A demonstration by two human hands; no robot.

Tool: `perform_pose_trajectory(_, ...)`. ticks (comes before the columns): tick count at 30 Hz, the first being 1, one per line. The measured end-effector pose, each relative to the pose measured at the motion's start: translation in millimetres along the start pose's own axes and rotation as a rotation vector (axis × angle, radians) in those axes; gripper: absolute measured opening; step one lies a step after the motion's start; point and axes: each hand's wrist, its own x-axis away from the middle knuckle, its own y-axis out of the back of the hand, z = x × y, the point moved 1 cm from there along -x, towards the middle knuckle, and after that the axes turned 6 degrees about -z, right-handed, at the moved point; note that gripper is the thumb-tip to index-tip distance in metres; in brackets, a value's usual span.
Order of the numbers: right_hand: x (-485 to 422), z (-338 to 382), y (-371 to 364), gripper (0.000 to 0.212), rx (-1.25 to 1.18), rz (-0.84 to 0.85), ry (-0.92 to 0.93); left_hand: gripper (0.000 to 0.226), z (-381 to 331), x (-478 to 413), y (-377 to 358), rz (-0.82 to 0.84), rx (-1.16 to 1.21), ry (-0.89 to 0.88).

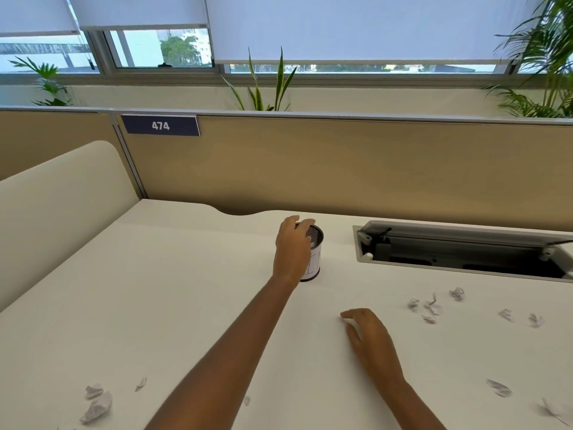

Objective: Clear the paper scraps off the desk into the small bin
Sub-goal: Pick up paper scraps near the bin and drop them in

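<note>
The small bin stands upright near the back of the pale, matte desk. It is a short cylinder with dark wire mesh at the top and a white paper band wrapped round its lower wall. The person's left hand grasps it from the near side, with the fingers curled over the rim.

The right hand is low over the desk, nearer the front, with its fingers bent down toward the surface. I cannot tell whether they pinch anything.

Crumpled white paper scraps lie loose in a scatter to the right of that hand. More lie at the front left and at the front right, all well apart from the bin.

To the right of the bin, a rectangular cable hatch is sunk into the desktop with its grey lid raised. Behind it runs a tan partition that carries a dark blue number plate reading 474. The stiff blades of a snake plant rise above the partition.
</note>
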Motion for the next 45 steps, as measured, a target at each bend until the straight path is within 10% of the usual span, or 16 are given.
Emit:
perform_pose_trajectory(15, 74, 47, -7, 0.035, 0.295, -0.005, 0.213, 0.031, 102, 164, 55, 0.037, -0.245, 0.204)
perform_pose_trajectory(34, 168, 141, -42, 0.041, 0.226, 0.514, 0.223, 0.041, 115, 235, 102, 0.157, -0.219, 0.165)
perform_pose_trajectory(45, 136, 137, -57, 0.023, 0.104, 0.123, 0.162, 0.04, 131, 222, 131, 0.092, -0.301, 0.015)
